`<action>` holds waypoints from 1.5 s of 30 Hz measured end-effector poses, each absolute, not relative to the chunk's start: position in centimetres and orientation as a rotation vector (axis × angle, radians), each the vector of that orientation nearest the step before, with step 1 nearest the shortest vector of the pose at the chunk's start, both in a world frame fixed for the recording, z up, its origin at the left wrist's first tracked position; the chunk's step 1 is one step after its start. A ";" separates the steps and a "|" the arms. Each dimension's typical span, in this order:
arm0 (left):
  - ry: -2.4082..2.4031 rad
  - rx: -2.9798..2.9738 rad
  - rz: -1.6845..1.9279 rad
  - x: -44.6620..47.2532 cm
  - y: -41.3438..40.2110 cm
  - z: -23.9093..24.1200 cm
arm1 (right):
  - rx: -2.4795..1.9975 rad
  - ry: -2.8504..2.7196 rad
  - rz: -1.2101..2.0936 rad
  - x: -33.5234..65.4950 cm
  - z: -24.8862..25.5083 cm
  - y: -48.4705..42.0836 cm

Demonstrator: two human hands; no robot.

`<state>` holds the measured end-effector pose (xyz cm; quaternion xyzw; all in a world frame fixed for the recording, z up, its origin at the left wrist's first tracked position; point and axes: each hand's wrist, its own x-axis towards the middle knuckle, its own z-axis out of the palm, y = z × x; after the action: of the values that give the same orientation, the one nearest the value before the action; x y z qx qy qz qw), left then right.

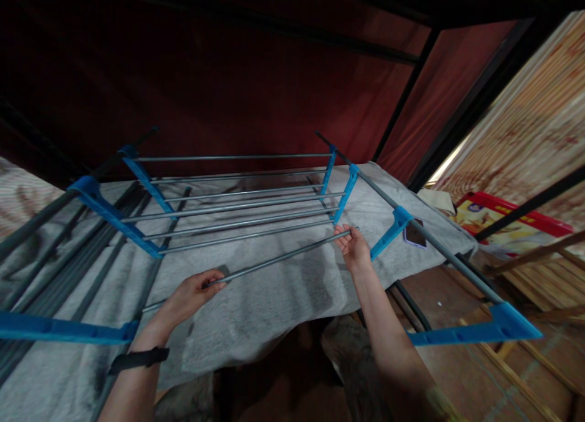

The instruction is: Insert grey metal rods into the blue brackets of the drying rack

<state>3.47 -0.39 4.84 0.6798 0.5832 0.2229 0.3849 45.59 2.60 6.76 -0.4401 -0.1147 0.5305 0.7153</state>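
Note:
A thin grey metal rod [278,260] runs slantwise across the middle, over a grey blanket [274,300]. My left hand [194,294] is closed round the rod near its lower left end. Gripping the rod's upper right end is my right hand [351,245], close to a blue plastic bracket [343,196]. Just beyond lies a drying rack [228,209] of several parallel grey rods set between blue side pieces. A black band sits on my left wrist.
More blue brackets on grey poles stand at the left [64,329] and right [475,332]. A phone [415,234] lies on the blanket's right part. Wooden slats [539,276] and a red-edged box [503,221] are on the floor at right. A dark red curtain hangs behind.

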 end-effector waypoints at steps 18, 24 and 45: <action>1.544 1.807 0.582 2.9 0.0 4.0 | -0.990 -0.168 1.170 45.9 6.5 2.7; 1.582 1.836 0.523 3.0 -0.1 4.4 | -0.979 -0.191 1.160 46.0 6.0 2.8; 1.553 1.909 0.523 3.6 0.0 4.9 | -0.993 -0.205 1.135 45.4 5.9 2.6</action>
<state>3.61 -0.04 4.93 0.7219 0.5873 0.1979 0.3079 45.44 2.61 5.90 -0.4499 -0.0929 0.5144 0.7241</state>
